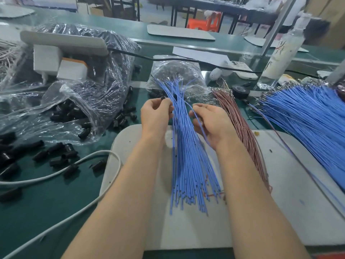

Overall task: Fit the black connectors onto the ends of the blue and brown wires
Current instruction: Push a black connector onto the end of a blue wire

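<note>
Fingers of left hand pinch black connector, right hand grips blue wire.

The left hand is hiding most of the black connector in its grip. The right hand is covering its own fingertips on one blue wire. The large blue bundle is running off the right edge.

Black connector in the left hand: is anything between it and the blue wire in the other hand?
Yes. The bundle of blue wires runs between the hands. The left hand pinches the black connector on the bundle's left; the right hand holds a single blue wire on its right. Nothing else shows between them.
</note>
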Demonstrator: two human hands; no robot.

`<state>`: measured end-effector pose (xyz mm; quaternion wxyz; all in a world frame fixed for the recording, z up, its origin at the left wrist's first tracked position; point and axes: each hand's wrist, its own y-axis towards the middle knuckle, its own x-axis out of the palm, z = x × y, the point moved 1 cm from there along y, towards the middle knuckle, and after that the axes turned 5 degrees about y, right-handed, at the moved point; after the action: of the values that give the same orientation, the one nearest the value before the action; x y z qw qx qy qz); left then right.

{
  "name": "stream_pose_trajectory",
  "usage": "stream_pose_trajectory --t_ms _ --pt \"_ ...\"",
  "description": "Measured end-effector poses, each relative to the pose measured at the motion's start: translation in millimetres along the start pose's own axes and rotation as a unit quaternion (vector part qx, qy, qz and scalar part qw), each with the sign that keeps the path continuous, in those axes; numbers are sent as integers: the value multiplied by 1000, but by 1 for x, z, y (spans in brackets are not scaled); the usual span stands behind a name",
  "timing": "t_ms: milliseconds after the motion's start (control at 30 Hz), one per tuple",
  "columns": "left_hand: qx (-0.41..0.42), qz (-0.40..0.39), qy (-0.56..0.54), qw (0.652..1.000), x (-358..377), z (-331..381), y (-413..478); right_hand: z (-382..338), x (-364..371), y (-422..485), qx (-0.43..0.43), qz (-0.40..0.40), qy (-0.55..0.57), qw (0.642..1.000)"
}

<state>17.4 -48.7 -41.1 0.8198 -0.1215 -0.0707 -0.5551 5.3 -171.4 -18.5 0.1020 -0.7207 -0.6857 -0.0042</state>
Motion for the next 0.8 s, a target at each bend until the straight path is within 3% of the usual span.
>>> stream_pose_trajectory --t_ms 100,200,267,333,367,433,500,600,667,800 --pt "-3 -34 17 999 3 -3 0 -1 -3 -2 72 -70 88 991" --pt "0 -49 104 993 7 -6 0 -6 -8 -6 96 -161 151 971" --pt "-6 -49 114 992 6 -6 1 -11 -12 -10 71 -270 230 932" --pt "-12 -56 108 992 5 -6 0 -17 -14 -15 35 -377 315 870" --pt "-9 -59 114 992 5 -6 -1 -20 -14 -16 20 -395 345 851" --pt "3 -61 124 990 5 -5 -3 -19 -15 -12 -17 -322 360 875" --pt "7 -68 106 992 5 -1 -6 -16 -19 -4 -63 -146 337 928" --pt "-18 -139 29 990 8 5 -13 -12 -26 4 -131 88 240 958" --pt "-35 -209 17 977 11 7 -19 -11 -27 5 -165 157 196 954" --pt "-56 -333 31 941 11 9 -28 -13 -30 4 -191 203 236 931"
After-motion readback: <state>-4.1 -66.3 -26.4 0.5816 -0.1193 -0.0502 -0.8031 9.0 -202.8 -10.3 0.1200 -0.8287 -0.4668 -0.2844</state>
